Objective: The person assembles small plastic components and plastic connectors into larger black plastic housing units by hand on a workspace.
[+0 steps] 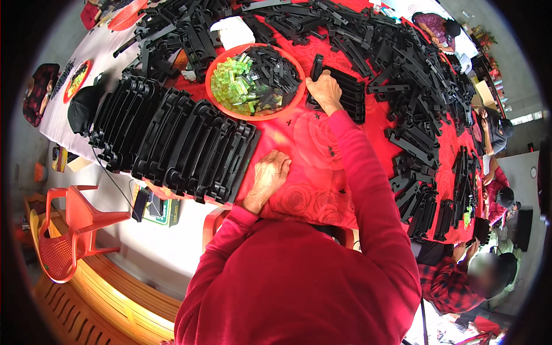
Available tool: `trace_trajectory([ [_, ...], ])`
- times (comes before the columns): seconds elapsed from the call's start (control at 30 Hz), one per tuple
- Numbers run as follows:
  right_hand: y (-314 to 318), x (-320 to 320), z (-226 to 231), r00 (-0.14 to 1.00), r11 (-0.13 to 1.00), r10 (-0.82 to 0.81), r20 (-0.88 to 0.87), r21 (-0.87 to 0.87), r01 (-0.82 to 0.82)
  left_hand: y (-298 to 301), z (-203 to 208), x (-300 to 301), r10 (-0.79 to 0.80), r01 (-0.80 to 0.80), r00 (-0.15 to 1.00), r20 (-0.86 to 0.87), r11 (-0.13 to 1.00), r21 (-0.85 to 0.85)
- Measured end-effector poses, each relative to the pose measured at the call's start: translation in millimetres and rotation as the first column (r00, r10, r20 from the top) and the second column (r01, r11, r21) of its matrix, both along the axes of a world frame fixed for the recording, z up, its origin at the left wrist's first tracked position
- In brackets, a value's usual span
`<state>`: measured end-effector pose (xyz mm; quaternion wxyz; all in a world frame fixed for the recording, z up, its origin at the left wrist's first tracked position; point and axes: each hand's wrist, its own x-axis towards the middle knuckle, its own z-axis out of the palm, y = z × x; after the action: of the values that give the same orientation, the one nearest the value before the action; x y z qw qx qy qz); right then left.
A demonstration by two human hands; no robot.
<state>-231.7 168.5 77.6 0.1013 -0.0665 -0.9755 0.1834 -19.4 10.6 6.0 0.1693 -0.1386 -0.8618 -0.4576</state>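
My right hand [325,92] grips the left side of a black ribbed plastic frame [352,98] that lies on the red flowered tablecloth [310,138]. Its fingers bend over the frame's edge. Nearer to me, my left hand [272,172] rests on the cloth with fingers curled in and nothing visible in them. Between and beyond the hands stands a round orange-red basin [253,117]. Clear yellow-green plastic pieces [231,80] fill its left part, and small black pieces [276,69] its right part.
A long row of black plastic frames [172,138] lines the table's left edge. Heaps of black strip-like parts [420,115] cover the far and right sides. A white bag [234,32] sits behind the basin. Red chair [75,230] at left; several people around the tables.
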Motion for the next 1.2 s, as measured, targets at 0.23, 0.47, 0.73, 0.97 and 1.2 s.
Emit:
trace_trajectory([
  [0.23,1.4,8.5,0.2,1.0,0.998,-0.007,0.006,-0.057,0.007,-1.8,0.6,2.2,0.0,0.002,0.999,0.044,1.0,-0.029],
  [0.47,5.9,6.9,0.6,0.998,0.988,-0.006,0.066,-0.152,0.016,-0.7,0.2,0.4,-0.003,0.003,1.0,0.023,1.0,-0.015],
  [0.73,58.4,-23.5,-5.5,0.991,0.967,0.116,0.059,-0.233,-0.099,0.8,0.1,-1.1,-0.016,0.016,1.0,0.014,1.0,-0.004],
  [0.97,115.0,-57.3,38.7,0.988,0.957,0.154,-0.021,0.253,-0.143,-0.8,1.0,-0.1,0.001,-0.001,1.0,0.022,1.0,-0.019],
  [1.2,132.4,-100.9,18.9,0.988,0.907,0.142,0.054,0.394,-0.151,-0.4,5.6,1.7,-0.003,0.005,0.999,0.044,0.999,-0.044],
])
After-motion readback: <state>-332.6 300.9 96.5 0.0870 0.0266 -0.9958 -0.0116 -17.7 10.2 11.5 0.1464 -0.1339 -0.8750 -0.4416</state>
